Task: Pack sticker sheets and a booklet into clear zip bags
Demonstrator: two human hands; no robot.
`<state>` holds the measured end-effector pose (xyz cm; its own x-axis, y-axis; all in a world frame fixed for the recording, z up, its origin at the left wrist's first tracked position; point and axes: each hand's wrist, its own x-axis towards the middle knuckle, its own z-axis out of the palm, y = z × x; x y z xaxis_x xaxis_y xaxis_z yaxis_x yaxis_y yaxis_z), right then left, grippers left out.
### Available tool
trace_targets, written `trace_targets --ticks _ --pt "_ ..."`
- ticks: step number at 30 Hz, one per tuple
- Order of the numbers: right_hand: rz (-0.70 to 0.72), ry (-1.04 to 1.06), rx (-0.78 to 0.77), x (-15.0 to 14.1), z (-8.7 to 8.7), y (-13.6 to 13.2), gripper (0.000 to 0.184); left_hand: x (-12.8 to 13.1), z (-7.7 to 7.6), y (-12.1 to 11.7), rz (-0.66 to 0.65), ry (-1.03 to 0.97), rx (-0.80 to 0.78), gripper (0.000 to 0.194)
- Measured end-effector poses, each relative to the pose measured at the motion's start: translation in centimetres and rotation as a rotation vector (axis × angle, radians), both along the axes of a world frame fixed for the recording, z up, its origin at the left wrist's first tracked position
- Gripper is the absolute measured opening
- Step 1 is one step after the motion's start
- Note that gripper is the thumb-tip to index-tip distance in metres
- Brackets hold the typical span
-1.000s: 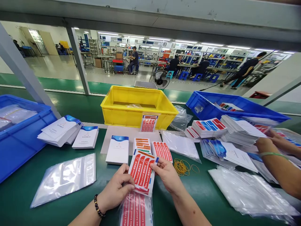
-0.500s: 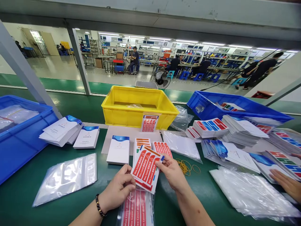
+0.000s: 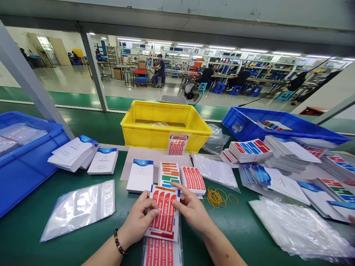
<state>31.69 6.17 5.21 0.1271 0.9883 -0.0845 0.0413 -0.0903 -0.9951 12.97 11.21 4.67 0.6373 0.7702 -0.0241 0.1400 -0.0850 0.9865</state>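
Red-and-white sticker sheets printed "Max Level" and "Min Level" (image 3: 163,210) stand nearly straight between my hands, with other sheets showing at their edges. My left hand (image 3: 140,218), with a beaded bracelet on its wrist, pinches their left side. My right hand (image 3: 191,208) has its thumb on the right side and its fingers at the upper right corner. Just below lies a clear bag (image 3: 162,253) with red sticker sheets inside. Beyond my hands are a pile of orange and green sticker sheets (image 3: 169,171), a red sticker stack (image 3: 192,179) and a stack of white booklets (image 3: 140,177).
A yellow bin (image 3: 166,135) stands behind, between blue bins (image 3: 33,162) (image 3: 249,123). Clear bags (image 3: 80,208) lie left, more plastic bags (image 3: 299,229) right. Rubber bands (image 3: 216,197) sit by my right hand. Booklet stacks (image 3: 102,161) flank the area. A co-worker's fingers (image 3: 351,219) show at far right.
The held sheets have moved slightly left and down and turned from tilted to nearly upright. My right hand has shifted left with them. The co-worker's hand at right has drawn back.
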Motion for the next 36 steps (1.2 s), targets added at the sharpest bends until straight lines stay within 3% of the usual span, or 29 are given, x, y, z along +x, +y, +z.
trace_targets --ticks 3,7,9,12,14,17,20,36 --pt "0.217 -0.204 0.065 0.0 0.7 -0.2 0.011 0.1 -0.3 0.0 0.059 -0.035 0.014 0.020" --pt "0.380 -0.263 0.084 -0.2 1.2 -0.4 0.010 0.2 -0.4 0.0 0.138 -0.099 0.015 0.022" --pt "0.334 -0.268 0.048 -0.2 1.0 -0.4 0.013 0.2 -0.2 0.0 0.151 -0.137 -0.055 0.018" --pt "0.199 -0.242 0.016 -0.2 0.7 -0.5 0.018 0.3 0.1 0.2 0.085 -0.134 -0.330 0.026" --pt "0.159 -0.207 -0.018 -0.2 0.4 -0.5 0.024 0.3 0.1 0.3 0.064 -0.084 -0.424 0.028" --pt "0.149 -0.181 -0.082 -0.4 0.3 -0.4 0.025 0.4 0.0 0.3 0.109 -0.025 -0.356 0.029" --pt "0.146 -0.233 -0.079 -0.7 0.4 -0.4 0.006 0.5 -0.2 0.3 0.104 -0.028 -0.352 0.027" --pt "0.187 -0.522 0.091 -2.6 -0.2 -0.7 0.015 0.9 -0.6 -0.4 0.037 -0.020 -0.219 0.021"
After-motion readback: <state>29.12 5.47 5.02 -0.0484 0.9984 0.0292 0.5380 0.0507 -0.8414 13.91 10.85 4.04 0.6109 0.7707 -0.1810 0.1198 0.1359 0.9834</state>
